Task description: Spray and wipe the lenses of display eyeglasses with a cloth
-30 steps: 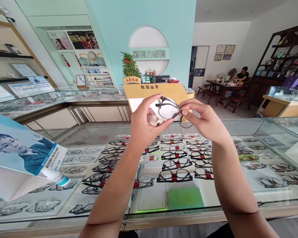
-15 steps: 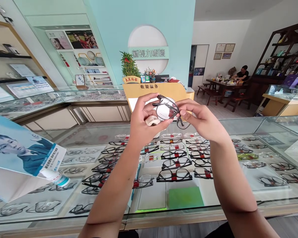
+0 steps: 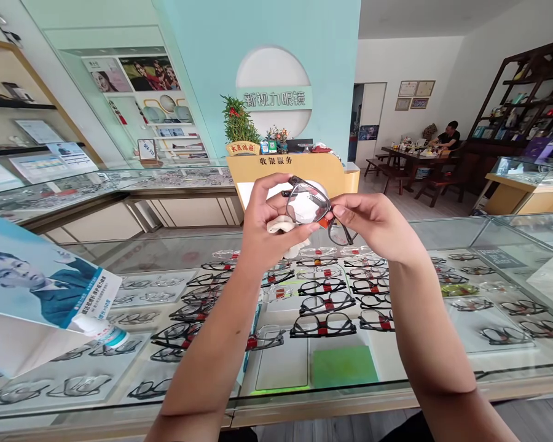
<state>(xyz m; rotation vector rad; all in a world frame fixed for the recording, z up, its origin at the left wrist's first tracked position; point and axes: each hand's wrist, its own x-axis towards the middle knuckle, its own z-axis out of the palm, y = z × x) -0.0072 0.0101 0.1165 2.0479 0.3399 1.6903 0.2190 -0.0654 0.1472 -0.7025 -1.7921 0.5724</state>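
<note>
I hold a dark-framed pair of glasses (image 3: 316, 207) up in front of me, above a glass display counter (image 3: 442, 236). My left hand (image 3: 262, 224) pinches one lens through a pale cleaning cloth (image 3: 283, 227) bunched under its fingers. My right hand (image 3: 378, 224) is closed on the frame at its right side, where a small red tag shows. Both hands are raised well above the countertop.
Under the glass lie several rows of glasses (image 3: 325, 304) and a green pad (image 3: 343, 367). A blue printed card (image 3: 41, 282) stands at the left beside a small white bottle (image 3: 102, 331). A yellow cashier desk (image 3: 299, 169) is behind; a person (image 3: 449, 138) sits at a far table.
The glasses have turned a little in my hands, so one lens now faces me and catches the light. The cloth hangs slightly lower. Both hands stay in nearly the same place.
</note>
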